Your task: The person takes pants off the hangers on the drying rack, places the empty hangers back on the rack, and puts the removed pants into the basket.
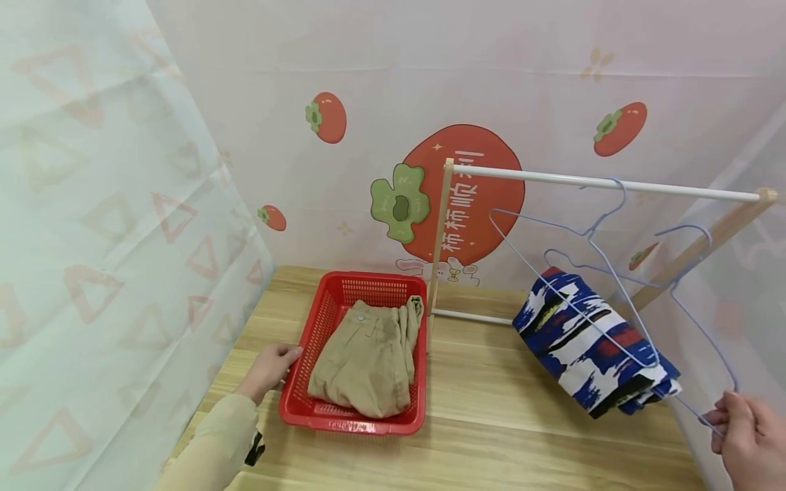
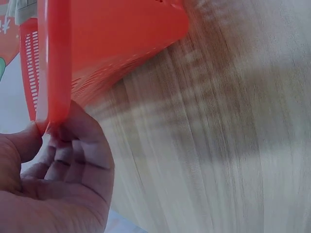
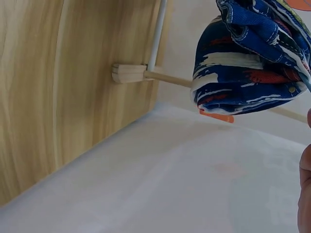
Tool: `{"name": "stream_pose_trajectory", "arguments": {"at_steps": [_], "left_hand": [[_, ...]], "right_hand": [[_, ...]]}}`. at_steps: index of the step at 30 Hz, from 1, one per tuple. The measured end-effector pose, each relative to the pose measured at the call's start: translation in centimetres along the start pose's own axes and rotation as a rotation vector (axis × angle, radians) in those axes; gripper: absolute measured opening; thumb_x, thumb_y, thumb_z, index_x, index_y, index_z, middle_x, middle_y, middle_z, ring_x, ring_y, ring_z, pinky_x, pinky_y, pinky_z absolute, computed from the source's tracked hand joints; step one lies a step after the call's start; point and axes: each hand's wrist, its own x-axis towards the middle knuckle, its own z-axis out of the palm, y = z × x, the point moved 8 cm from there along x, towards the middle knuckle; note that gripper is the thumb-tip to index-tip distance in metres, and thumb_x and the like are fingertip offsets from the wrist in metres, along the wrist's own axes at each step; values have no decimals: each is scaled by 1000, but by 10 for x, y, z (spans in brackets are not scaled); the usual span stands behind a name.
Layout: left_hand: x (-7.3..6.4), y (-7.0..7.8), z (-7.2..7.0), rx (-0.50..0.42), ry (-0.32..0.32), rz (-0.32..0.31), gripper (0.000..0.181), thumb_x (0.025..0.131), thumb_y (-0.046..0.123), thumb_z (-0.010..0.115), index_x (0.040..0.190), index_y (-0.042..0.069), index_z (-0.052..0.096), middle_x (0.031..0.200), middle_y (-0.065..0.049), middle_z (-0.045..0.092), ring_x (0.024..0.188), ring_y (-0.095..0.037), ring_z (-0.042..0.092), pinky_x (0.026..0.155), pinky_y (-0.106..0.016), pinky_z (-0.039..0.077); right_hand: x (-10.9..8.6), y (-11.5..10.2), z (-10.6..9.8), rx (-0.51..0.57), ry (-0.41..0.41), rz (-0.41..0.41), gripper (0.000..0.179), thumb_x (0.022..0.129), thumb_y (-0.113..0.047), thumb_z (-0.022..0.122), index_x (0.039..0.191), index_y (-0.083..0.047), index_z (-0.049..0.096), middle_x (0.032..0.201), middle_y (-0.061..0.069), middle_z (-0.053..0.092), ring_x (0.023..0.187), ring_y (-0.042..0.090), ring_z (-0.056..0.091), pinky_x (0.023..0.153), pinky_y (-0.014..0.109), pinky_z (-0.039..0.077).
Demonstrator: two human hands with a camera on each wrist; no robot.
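Note:
In the head view my left hand (image 1: 270, 372) grips the left rim of a red plastic basket (image 1: 353, 427). The left wrist view shows the thumb on one side of that rim and curled fingers on the other. Folded khaki pants (image 1: 368, 354) lie inside the basket. At far right, my right hand (image 1: 746, 436) pinches the lower corner of a light blue wire hanger (image 1: 696, 228). Over its bar hang folded blue, white and red patterned denim pants (image 1: 589, 341). Only a sliver of the right fingers (image 3: 305, 179) shows in the right wrist view.
A clothes rack with a white rod (image 1: 675, 189) and wooden posts (image 1: 443, 225) stands on the wooden table (image 1: 491, 423). Another blue hanger (image 1: 540, 222) hooks over the rod, overlapping the patterned pants in this view. Printed sheets enclose the table at the back and sides.

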Motion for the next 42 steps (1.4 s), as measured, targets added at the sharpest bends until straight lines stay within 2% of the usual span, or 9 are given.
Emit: {"name": "stream_pose_trajectory", "arguments": {"at_steps": [4,7,10,13,17,24,30,33,42], "left_hand": [[1,7,-5,108,67,73,42,107,26,52,134,-7,56,111,-22,68,84,-26,67,65,-39,60],[-1,21,-8,207,149,167,40,107,22,52,135,-6,55,125,-25,64,103,-36,67,80,-45,59],[-9,50,-4,309,252,338,37,105,15,54,136,-5,56,133,-26,62,118,-43,61,94,-54,54],[-23,87,14,404,320,566,32,99,6,61,130,-4,62,128,-25,66,118,-45,61,99,-59,50],[-45,129,61,530,255,805,37,94,3,69,130,4,65,130,-16,67,123,-39,58,105,-56,48],[-76,173,161,799,-9,972,56,98,22,68,151,16,50,153,-6,51,144,-32,42,120,-51,33],[-86,179,239,967,-139,1126,73,101,39,63,162,25,27,165,-3,33,153,-36,26,121,-53,31],[-86,178,271,1020,-188,1162,82,99,45,64,165,28,17,169,-3,24,155,-39,19,123,-52,27],[-91,185,338,1071,-193,1212,95,98,57,59,166,29,-1,173,-3,-4,157,-42,5,126,-51,17]], "right_hand": [[-5,5,3,-175,-49,119,30,111,-15,38,86,-6,54,58,-20,48,41,3,43,38,17,36],[-8,7,5,-280,-105,167,35,112,-21,33,97,4,52,60,-16,48,44,6,44,40,20,38],[-10,10,4,-319,-123,191,38,112,-22,31,102,7,53,60,-12,50,44,9,45,40,21,39],[-13,14,4,-331,-130,203,40,113,-23,29,102,7,54,61,-10,51,44,11,46,40,21,40],[-17,17,6,-319,-149,197,42,113,-23,26,100,7,53,60,-10,52,44,10,48,40,21,42],[-25,20,8,-228,-128,266,43,112,-26,30,95,6,54,57,-10,54,42,11,50,39,22,45],[-34,22,9,-37,-19,321,42,108,-23,47,72,-6,61,50,-11,59,34,12,51,34,24,44],[-38,22,11,-11,-21,337,43,108,-24,48,71,-8,62,50,-9,60,34,13,51,34,24,44],[-52,20,17,77,-31,436,43,107,-31,49,74,-9,66,51,-3,62,35,17,52,33,27,44]]}}
